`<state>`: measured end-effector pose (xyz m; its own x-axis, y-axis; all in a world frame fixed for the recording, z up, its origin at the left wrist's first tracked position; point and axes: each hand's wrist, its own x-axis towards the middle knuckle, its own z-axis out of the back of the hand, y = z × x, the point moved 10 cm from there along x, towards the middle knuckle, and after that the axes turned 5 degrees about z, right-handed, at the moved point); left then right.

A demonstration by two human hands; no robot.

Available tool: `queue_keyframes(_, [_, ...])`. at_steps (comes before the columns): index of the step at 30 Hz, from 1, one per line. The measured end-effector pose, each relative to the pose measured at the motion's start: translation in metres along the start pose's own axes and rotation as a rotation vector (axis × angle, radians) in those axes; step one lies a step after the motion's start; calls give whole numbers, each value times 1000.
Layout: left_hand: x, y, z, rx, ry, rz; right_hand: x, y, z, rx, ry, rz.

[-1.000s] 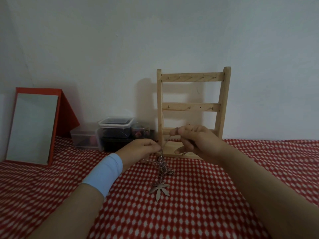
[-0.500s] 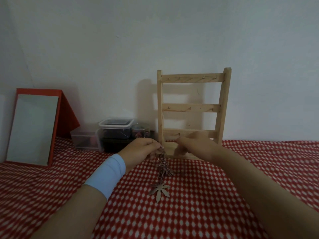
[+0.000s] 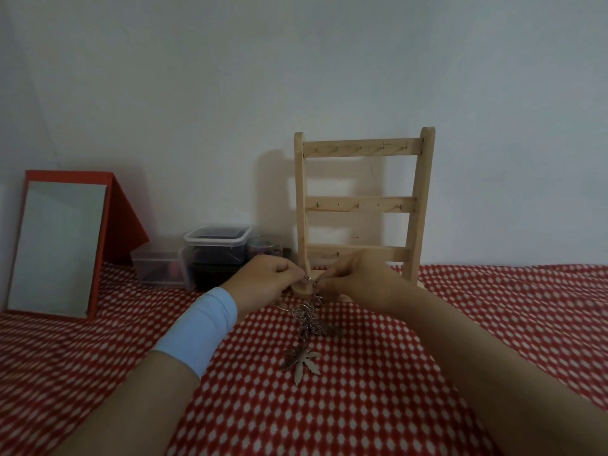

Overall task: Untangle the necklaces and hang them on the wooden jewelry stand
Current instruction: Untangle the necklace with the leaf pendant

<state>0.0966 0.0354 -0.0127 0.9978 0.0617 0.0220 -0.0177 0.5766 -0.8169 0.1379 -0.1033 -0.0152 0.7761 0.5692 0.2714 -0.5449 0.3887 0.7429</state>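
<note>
**Entry: tangled necklaces, in hand, none hung**

Landmark: wooden jewelry stand (image 3: 358, 204), set upright on the desk (image 3: 362, 406) against the wall. The desk is covered with a red-and-white checked cloth.

- Necklaces (image 3: 308, 319): one knotted cluster of metal chains, held just in front of the stand's base. The upper end is lifted and the lower part is draped onto the cloth. How many chains are in it cannot be told.
- Leaf pendant (image 3: 301, 358): laid flat on the cloth at the near end of the cluster, further in front of the stand.
- Left hand (image 3: 263, 279): placed in front of the stand's left post, fingers curled, and the top of the cluster is pinched at the fingertips. A light blue band (image 3: 200, 327) is worn on the wrist.
- Right hand (image 3: 358, 279): placed in front of the lowest rail, fingers closed on the same upper end of the chains, close beside the left hand.
- Hooks: those seen on the top and middle rails are bare. The lowest rail is partly hidden by the hands.
- Mirror (image 3: 59, 248) in a red frame: propped well to the left of the stand.
- Plastic containers (image 3: 215, 248): stacked near the stand's left side.

Progress, as judged: untangling is in hand and not finished. No chain has been freed, and every hanging is left to do.
</note>
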Motion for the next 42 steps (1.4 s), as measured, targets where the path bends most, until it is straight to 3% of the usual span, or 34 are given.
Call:
queue_keyframes(7, [-2,-5,-2,-6,37,-43,1,8,6,144,-99,-1])
queue_keyframes(11, [1,-2,0,-7,16,-52,-2,0,1,269,-67,-120])
queue_keyframes(16, [2,-4,-6,-117,30,-85,-3,7,-1,317,-33,-77])
queue_keyframes(24, [0,-10,-9,-13,67,-73,-6,18,0,270,-18,1])
queue_keyframes(31, [3,-11,1,-56,-81,-131,-3,-2,-7,39,-103,-72])
queue_keyframes(36, [2,-13,14,5,-234,-175,-2,3,-3,88,-135,-31])
queue_keyframes(39, [2,-8,19,-83,-258,-142,-2,2,-3,104,-150,-11])
queue_keyframes(42, [5,0,11,-247,-149,-52,-2,3,1,197,-184,3])
